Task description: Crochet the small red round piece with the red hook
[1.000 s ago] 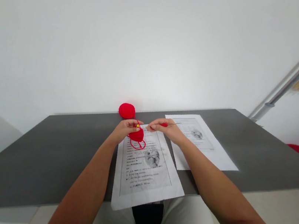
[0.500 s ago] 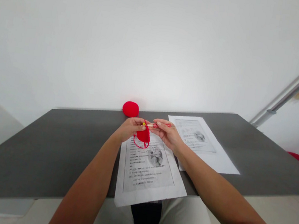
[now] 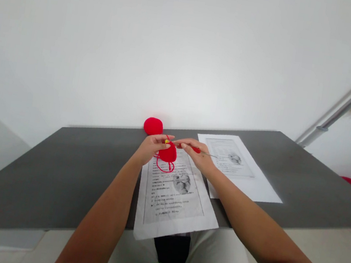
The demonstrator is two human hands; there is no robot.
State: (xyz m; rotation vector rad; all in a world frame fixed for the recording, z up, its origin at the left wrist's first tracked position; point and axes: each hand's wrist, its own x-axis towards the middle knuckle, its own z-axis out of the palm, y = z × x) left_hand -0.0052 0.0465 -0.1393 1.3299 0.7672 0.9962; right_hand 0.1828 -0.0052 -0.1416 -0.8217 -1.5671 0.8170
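Observation:
My left hand (image 3: 152, 148) pinches a small red crocheted piece (image 3: 168, 153) by its upper left edge. Against that edge, near my fingertips, sits a small yellow clip or stitch marker (image 3: 167, 141). In my right hand (image 3: 197, 153) is a crochet hook (image 3: 196, 150) with a red grip; its thin metal shaft sticks out to the right, and its other end meets the work. A loop of red yarn (image 3: 164, 171) hangs below the piece. Behind my left hand, a red yarn ball (image 3: 153, 126) rests at the table's back edge.
A printed sheet (image 3: 177, 211) lies under my hands, overhanging the front edge of the dark table (image 3: 90, 171). Another printed sheet (image 3: 247, 184) is to the right. The white wall (image 3: 185, 62) stands right behind the table.
The red piece has turned so more of its flat face shows. My right hand has rolled over the hook, whose shaft now slants down to the right.

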